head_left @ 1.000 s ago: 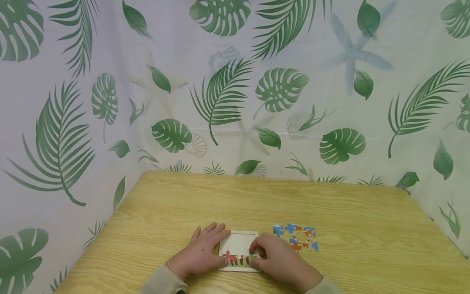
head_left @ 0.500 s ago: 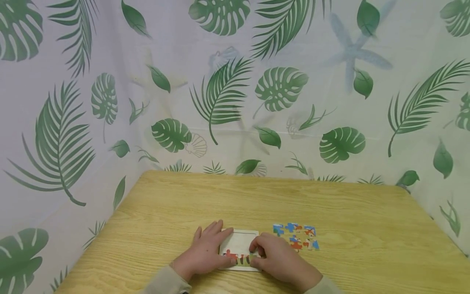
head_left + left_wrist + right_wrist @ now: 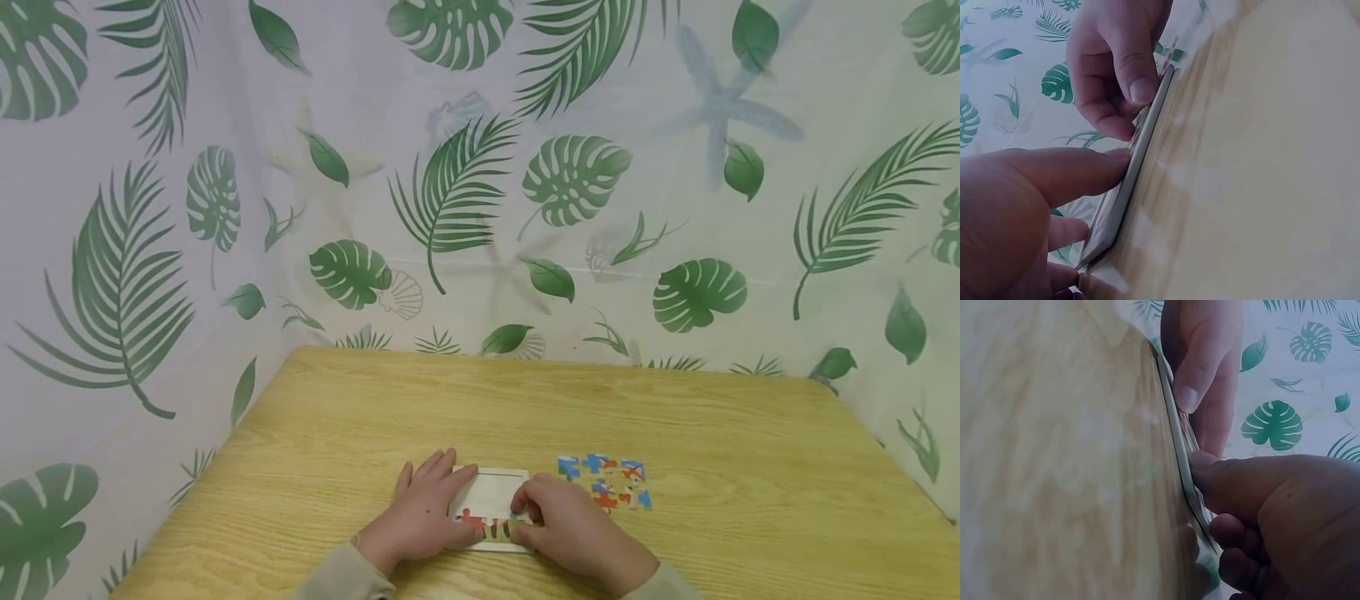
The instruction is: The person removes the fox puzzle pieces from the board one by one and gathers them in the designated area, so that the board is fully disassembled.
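Two hands at a small puzzle tray

The right hand (image 3: 573,525) has its fingers bent, and its thumb and index finger hold the end piece (image 3: 517,523) at the lower right corner of the white puzzle tray (image 3: 495,492). The left hand (image 3: 420,518) is open, with its fingers stretched out along the left side of the tray, and its thumb presses on a red piece (image 3: 470,522) at the left end of the row.

The tray lies flat on the worktop (image 3: 375,408), between the hands; in both wrist views it is seen almost from the edge. One row of pieces fills its near part, and the far part shows bare white. Beyond the right hand, to the right of the tray, there lie loose puzzle pieces (image 3: 604,498) in blue, red and orange.

Both wrists come out of beige sleeves (image 3: 347,575). Behind the wood-grained worktop hangs a white cloth (image 3: 465,312), printed with green leaves and pale shells.
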{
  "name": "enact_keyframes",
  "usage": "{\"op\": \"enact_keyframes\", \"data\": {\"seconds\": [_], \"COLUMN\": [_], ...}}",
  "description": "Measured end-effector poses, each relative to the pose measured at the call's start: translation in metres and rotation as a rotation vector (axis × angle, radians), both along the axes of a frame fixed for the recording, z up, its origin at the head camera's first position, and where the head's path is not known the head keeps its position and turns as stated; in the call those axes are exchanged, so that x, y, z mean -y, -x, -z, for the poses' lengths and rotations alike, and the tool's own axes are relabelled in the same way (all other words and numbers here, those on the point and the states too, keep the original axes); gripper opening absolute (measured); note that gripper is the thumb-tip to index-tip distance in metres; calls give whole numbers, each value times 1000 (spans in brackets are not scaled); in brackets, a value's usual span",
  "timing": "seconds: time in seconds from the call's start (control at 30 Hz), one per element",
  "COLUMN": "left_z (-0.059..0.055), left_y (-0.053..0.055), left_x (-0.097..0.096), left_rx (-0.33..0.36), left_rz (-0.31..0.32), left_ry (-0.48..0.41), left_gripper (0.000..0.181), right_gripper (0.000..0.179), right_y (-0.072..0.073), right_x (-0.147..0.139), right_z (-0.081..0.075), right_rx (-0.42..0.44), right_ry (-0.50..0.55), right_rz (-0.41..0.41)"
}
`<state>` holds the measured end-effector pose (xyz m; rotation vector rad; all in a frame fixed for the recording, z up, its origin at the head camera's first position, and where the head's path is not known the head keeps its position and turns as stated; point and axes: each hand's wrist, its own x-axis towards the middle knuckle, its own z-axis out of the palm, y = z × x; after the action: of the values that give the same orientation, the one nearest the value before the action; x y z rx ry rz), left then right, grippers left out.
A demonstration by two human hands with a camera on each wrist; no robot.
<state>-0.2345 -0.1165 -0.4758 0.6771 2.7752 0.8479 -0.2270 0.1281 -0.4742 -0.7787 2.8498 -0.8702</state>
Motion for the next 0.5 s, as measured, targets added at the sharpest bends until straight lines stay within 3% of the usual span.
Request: {"op": "enact_keyframes", "data": {"seconds": [0.23,0.5], "left_z": [-1,1], "left_y": [-3,-2], "left_x": [-4,-5], "left_rx": [-32,-10], "left_rz": [-26,-39], "left_ry": [24,1], "left_gripper": [86,86], "right_gripper": [18,20], "right_y": [-1,-3], "right_x": [2,3], "right_z": [-1,-1], "right_rx": [-32,64], "right_ry": [-9,21], "right_rz": [-15,13]}}
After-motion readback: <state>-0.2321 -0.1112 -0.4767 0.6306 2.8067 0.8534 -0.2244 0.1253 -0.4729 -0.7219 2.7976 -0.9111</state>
